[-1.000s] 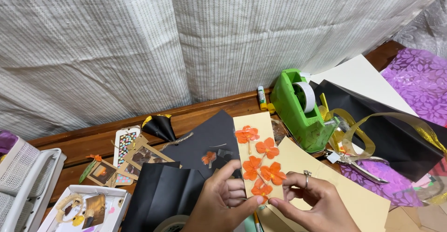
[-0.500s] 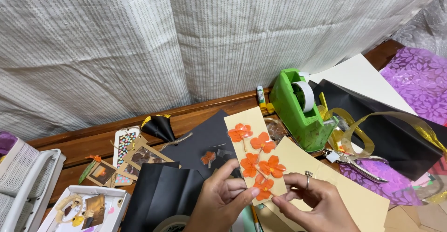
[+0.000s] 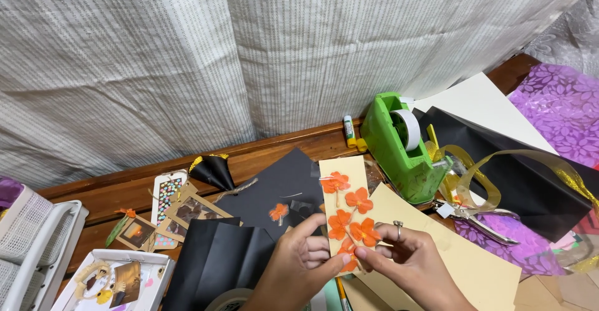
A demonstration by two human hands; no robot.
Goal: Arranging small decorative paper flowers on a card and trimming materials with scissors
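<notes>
Wooden table | both hands pinch cream card strip | 5 pressed orange flowers

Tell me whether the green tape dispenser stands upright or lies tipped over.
Upright: the green tape dispenser rests on its base on the wooden table, its tape roll held on edge at the top.

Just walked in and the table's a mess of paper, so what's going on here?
A person holds a cream card strip with orange pressed flowers on it, pinched at its lower end by the left hand and the right hand, which wears a ring. The strip is above black paper sheets and a tan sheet. A green tape dispenser stands behind, with gold ribbon beside it.
</notes>
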